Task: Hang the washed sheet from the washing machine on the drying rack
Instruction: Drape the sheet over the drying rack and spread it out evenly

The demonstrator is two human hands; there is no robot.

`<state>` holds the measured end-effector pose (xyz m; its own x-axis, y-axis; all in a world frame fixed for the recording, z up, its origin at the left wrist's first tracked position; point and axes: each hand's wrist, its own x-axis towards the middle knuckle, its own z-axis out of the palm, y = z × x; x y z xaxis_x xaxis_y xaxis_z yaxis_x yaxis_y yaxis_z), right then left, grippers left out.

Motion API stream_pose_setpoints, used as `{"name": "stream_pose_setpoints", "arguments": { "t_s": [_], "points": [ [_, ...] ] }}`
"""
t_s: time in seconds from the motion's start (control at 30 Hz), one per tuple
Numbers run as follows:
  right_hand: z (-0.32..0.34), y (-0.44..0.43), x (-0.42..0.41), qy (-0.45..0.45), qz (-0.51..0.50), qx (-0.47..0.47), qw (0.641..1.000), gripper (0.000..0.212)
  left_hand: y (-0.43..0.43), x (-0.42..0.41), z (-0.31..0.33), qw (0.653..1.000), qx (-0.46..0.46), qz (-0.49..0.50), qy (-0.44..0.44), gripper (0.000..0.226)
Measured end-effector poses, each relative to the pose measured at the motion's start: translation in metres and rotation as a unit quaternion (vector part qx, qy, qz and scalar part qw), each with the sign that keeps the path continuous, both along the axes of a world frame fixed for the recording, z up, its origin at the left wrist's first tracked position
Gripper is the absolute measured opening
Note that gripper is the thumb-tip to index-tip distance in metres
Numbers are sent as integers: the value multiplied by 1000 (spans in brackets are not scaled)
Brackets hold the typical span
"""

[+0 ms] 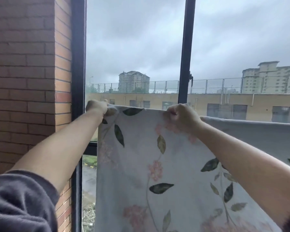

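Note:
A pale sheet (141, 164) printed with pink flowers and dark green leaves hangs in front of the window and fills the lower middle and right of the head view. Its top edge runs level at hand height and continues to the right edge of the view. My left hand (97, 107) grips the sheet's top left corner. My right hand (181, 116) pinches the top edge about half a metre to the right. Both arms are stretched forward and up. The drying rack bar is hidden under the fabric fold.
A brick wall (27, 81) stands close on the left. Black window frames (78, 64) and a vertical mullion (186, 47) rise behind the sheet, with buildings and grey sky outside. A small window handle (190, 78) sticks out from the mullion.

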<state>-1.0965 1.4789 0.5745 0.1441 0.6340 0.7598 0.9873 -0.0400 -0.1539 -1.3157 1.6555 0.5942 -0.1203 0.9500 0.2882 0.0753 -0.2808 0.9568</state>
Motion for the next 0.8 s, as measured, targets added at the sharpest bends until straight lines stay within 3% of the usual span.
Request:
{"name": "stream_pose_setpoints", "arguments": {
  "t_s": [0.1, 0.2, 0.23, 0.37, 0.47, 0.6, 0.7, 0.8],
  "points": [
    [2, 5, 3, 28, 12, 51, 998, 33, 11, 3, 4, 999, 37, 9, -24, 28],
    [4, 4, 13, -64, -53, -131, 988, 27, 26, 2, -19, 998, -14, 42, 33, 40],
    [2, 5, 18, -100, -82, -153, 980, 28, 29, 4, -26, 997, -25, 60, 46, 42],
    [-1, 5, 30, -101, -88, -41, 990, 36, 27, 12, -23, 996, 8, 81, 22, 37],
    [-4, 2, 35, -148, -109, -98, 978, 41, 26, 19, -30, 994, -8, 98, 53, 38],
    [-1, 1, 43, -176, -93, -42, 979, 32, 27, 26, -28, 990, 31, 118, 74, 37],
    [-10, -6, 44, -199, -89, -103, 971, 40, 25, 32, -55, 968, -36, 109, 224, 32],
    [-12, -21, 56, -188, -87, -52, 977, 47, 18, 52, -87, 938, -48, 54, 339, 27]
  ]
}}
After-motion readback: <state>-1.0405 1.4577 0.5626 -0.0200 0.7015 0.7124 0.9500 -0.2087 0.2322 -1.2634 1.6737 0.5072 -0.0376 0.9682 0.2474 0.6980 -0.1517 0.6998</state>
